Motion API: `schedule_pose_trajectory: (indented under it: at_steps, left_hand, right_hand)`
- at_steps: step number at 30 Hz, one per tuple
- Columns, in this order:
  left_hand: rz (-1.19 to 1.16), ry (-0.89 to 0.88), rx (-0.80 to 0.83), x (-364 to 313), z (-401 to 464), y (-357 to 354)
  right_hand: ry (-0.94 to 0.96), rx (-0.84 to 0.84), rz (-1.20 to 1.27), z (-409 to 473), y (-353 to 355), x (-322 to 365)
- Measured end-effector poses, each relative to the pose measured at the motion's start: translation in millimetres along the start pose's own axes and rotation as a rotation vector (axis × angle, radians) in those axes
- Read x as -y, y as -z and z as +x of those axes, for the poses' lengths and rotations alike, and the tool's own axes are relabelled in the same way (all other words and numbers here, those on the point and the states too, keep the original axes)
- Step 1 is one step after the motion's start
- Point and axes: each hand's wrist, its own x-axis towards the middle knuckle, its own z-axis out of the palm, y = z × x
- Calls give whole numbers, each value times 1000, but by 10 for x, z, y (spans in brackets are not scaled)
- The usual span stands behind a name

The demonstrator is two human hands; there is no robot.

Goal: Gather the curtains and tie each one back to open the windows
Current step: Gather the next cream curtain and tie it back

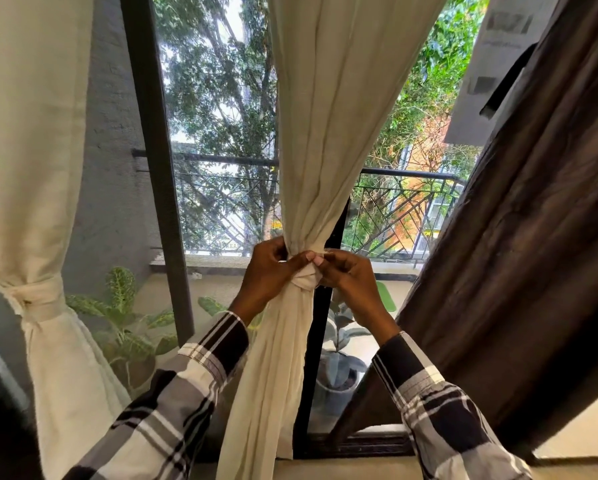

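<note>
Cream cloth fills the view: the middle curtain (325, 133) hangs from the top of the frame down past the window sill, its long axis near upright and leaning slightly to the left at the bottom. It is drawn into a narrow waist straight ahead of the person, between the two hands. To the left hangs a second cream curtain (31, 150), already cinched with a cloth band (34, 299). To the right, a brown curtain (533, 220) slants loose, with no tie visible.

At the waist of the middle curtain sits a small knot (306, 280) of the same cloth. The left hand (268, 271) wraps around the gathered cloth from the left, thumb reaching across the front. The right hand (348, 277) comes in from the right and pinches a short end of cloth at the knot with curled fingertips. Both hands sit level and equally near, touching the knot from opposite sides.

By my judgement, tightening means pulling the ends apart sideways, across the curtain's length.
</note>
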Motion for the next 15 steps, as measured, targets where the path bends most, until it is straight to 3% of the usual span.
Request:
schedule_pose_trajectory:
  at_steps: [7,10,12,15]
  left_hand:
    - [183,-25,-52,-111,1,-77]
    - [429,-237,-201,-257,-182,-264]
    - [452,-410,-250,-377,-256,-435]
    - [482,-595,-178,-397,-282,-722]
  right_hand:
    - [-45,-72,-41,0,58,57]
    - [-35,-186,-148,6,181,85]
    - [-14,-252,-231,12,304,128]
    - [2,-282,-364,-20,497,183]
